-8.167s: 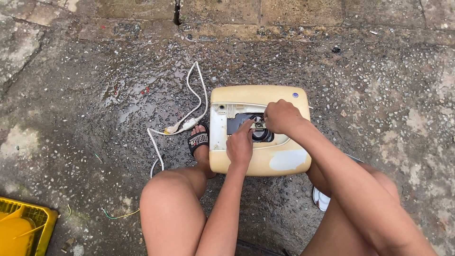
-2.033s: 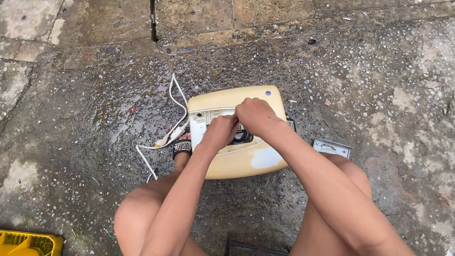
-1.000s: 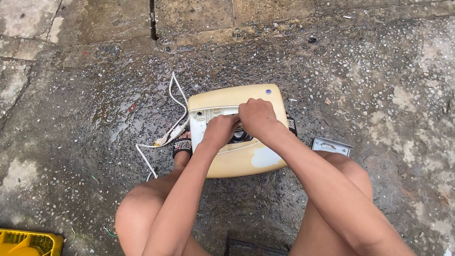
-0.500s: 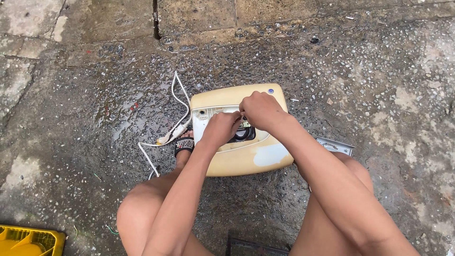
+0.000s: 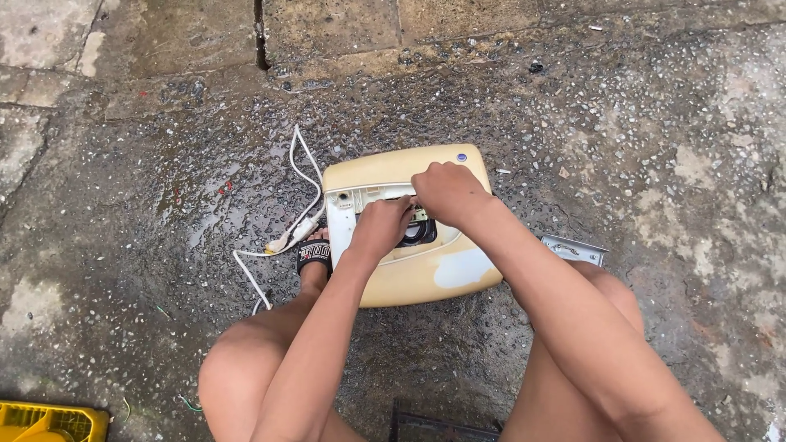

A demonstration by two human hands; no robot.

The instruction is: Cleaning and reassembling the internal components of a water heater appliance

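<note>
Heater (image 5: 409, 270), a cream, rounded box yellowed with age, lies flat on wet concrete (image 5: 622, 123) between the person's knees, its long axis running left to right. Both hands meet over the open white panel near its far edge: the left hand (image 5: 381, 227) curled, fingertips down in the opening, the right hand (image 5: 446, 192) closed just beyond it; whether either pinches something I cannot tell. A white cord (image 5: 286, 221) trails off left.
</note>
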